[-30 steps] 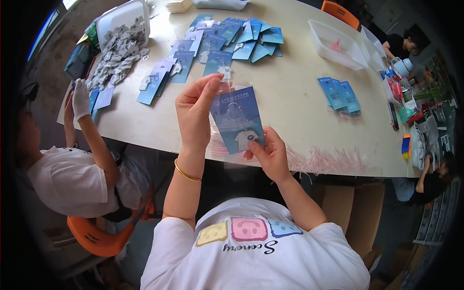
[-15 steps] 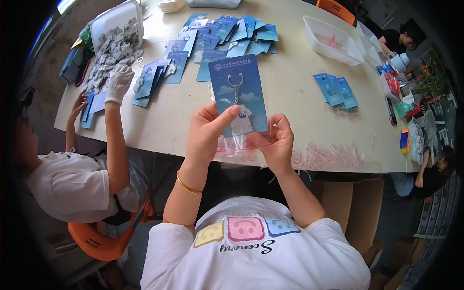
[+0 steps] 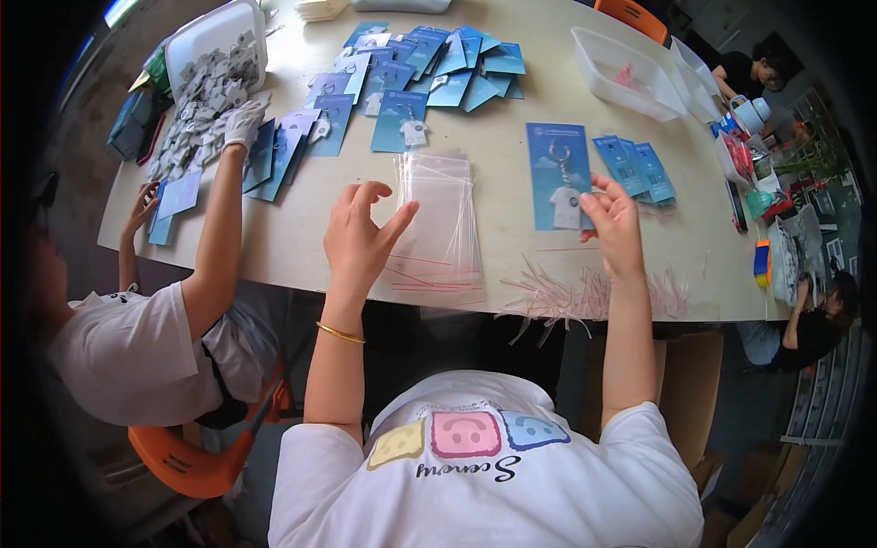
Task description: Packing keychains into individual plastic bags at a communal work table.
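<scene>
My right hand (image 3: 614, 224) pinches the lower right edge of a blue keychain card (image 3: 544, 164), which has a white T-shirt-shaped keychain (image 3: 565, 206) on its front. My left hand (image 3: 358, 236) hovers with thumb and fingers apart, holding nothing, beside a stack of clear plastic bags (image 3: 437, 205) with pink-red lines at their near ends. Beyond that stack lies another blue card (image 3: 391, 117) bearing a white T-shirt keychain, at the near side of a spread pile of such cards (image 3: 457, 64).
Pink-white strips (image 3: 575, 294) lie along the table's near edge. Several blue cards (image 3: 637, 169) sit at right, below a white tray (image 3: 594, 66). At left, a gloved co-worker's hand (image 3: 245, 123) is at a heap of grey-white pieces (image 3: 196, 114) spilling from a white bin (image 3: 187, 46).
My right hand has carried the keychain card to the right. My left hand has let go of it and moved left, uncovering the bag stack. The co-worker's gloved hand has moved toward the heap.
</scene>
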### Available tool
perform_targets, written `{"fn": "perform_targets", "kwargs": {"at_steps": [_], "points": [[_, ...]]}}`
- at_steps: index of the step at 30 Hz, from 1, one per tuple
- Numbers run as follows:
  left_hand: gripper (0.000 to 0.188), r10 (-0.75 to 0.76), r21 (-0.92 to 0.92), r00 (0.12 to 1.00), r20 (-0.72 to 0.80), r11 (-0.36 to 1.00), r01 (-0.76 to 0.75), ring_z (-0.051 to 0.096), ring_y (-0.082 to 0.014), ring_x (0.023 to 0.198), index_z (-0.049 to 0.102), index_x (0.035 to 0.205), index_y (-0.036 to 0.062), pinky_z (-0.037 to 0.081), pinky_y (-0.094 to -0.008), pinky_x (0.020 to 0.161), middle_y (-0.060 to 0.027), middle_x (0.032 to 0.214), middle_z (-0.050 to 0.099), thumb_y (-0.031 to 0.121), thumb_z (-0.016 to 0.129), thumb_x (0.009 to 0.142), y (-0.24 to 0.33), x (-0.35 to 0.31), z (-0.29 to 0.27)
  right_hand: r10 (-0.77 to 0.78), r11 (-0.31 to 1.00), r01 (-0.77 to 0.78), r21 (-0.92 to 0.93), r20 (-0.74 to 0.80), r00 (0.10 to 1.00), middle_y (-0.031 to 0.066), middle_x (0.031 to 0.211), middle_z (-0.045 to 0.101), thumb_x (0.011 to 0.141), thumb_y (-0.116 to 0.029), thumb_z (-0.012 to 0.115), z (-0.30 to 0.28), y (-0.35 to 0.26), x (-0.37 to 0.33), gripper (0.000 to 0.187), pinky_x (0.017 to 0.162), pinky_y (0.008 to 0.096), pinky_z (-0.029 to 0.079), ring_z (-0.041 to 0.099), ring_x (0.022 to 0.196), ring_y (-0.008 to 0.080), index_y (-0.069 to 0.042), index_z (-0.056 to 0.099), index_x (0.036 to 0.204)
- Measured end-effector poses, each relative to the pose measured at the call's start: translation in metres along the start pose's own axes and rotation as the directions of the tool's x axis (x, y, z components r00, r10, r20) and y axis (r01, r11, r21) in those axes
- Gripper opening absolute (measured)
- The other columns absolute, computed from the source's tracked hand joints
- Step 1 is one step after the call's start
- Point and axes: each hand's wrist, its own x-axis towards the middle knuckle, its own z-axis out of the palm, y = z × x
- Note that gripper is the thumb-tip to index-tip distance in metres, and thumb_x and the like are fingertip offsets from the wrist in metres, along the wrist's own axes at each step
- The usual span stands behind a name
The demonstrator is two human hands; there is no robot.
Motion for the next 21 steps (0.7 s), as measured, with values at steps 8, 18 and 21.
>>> {"fn": "perform_targets", "kwargs": {"at_steps": [8,18,21], "points": [[0.030,-0.178,0.096,0.894,0.411,0.984,0.151,0.060,-0.0240,0.067,0.064,0.077,0.0055,0.047,-0.0348,0.061,-0.0074,0.072,0.063,0.033,0.073,0.070,-0.030,-0.003,0.008,-0.375,0.419,0.135,-0.898,-0.036,0.926,0.0098,0.095,0.067,0.080,-0.032,0.063,-0.047,0.044,0.064,0.043,0.072,0.0372,0.050,0.064,0.077,0.0264,-0.005,0.057,0.113],[0.016,-0.102,0.013,0.940,0.325,0.995,0.103,0.060,-0.0273,0.063,0.070,0.083,0.0074,0.047,-0.0345,0.059,-0.0106,0.068,0.063,0.020,0.060,0.083,-0.024,-0.024,-0.007,0.030,0.548,0.095,-0.831,0.133,0.991,0.0121,0.106,0.063,0.075,-0.047,0.065,0.209,0.024,0.163,0.049,0.081,0.0403,0.049,0.060,0.099,0.0286,-0.005,0.064,0.101],[0.015,-0.051,0.009,0.980,0.192,0.999,0.050,0.058,-0.0266,0.061,0.070,0.085,0.0076,0.045,-0.0349,0.057,-0.0104,0.070,0.061,0.018,0.059,0.085,-0.027,-0.031,-0.010,0.141,0.589,-0.186,-0.786,-0.126,0.982,0.0142,0.127,0.050,0.068,-0.055,0.069,0.234,0.049,0.194,0.074,0.091,0.0393,0.045,0.051,0.115,0.0288,-0.003,0.054,0.118]]}}
